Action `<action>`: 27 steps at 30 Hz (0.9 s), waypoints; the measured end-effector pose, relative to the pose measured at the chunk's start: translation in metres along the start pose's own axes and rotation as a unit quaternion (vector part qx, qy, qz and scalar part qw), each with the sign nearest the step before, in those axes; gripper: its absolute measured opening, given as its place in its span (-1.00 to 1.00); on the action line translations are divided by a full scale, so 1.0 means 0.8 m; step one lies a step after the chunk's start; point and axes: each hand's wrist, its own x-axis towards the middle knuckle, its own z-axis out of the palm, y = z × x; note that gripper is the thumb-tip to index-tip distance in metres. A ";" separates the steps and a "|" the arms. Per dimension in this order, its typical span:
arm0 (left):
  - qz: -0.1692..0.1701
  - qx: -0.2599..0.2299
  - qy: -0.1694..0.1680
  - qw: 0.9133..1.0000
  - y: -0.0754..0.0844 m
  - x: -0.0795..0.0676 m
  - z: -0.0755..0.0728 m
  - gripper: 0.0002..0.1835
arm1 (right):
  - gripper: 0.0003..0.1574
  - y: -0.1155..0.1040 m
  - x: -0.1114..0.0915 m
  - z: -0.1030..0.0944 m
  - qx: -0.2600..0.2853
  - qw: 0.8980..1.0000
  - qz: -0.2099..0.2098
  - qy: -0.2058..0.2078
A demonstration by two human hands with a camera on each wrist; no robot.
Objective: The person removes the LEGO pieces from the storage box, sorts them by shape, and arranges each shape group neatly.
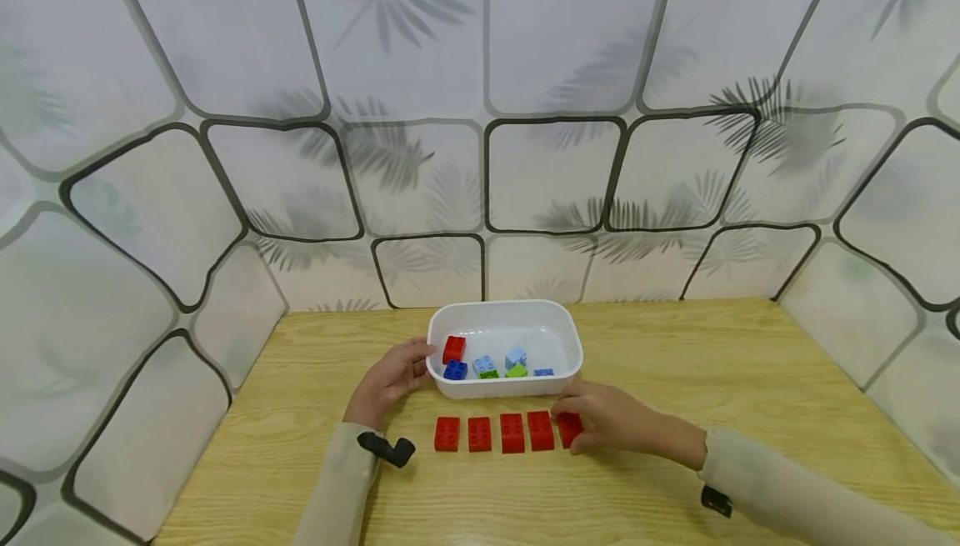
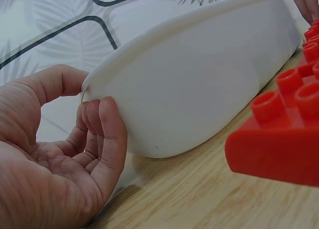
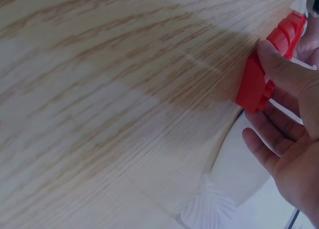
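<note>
My left hand [image 1: 392, 379] pinches the left end of a white plastic tub [image 1: 504, 386], thumb at the rim and fingertips against the outer wall in the left wrist view. In front of the tub, several red toy building blocks [image 1: 512, 433] lie in a row, studs up. At the row's right end my right hand [image 1: 622, 419] grips a red building block [image 3: 251, 87] between thumb and fingers. That block stands at the table surface beside its neighbour; the hand partly covers it in the head view.
Inside the tub lie a red block [image 1: 453, 350], a dark blue block [image 1: 455, 370], and several light blue and green ones. The wooden table [image 1: 675, 346] meets a patterned curtain [image 1: 555, 271] at the back and sides.
</note>
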 end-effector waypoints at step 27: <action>0.006 0.018 -0.006 1.000 0.000 0.001 0.000 -0.76 | -0.40 -0.001 0.001 -0.008 -0.016 0.998 -0.045 0.051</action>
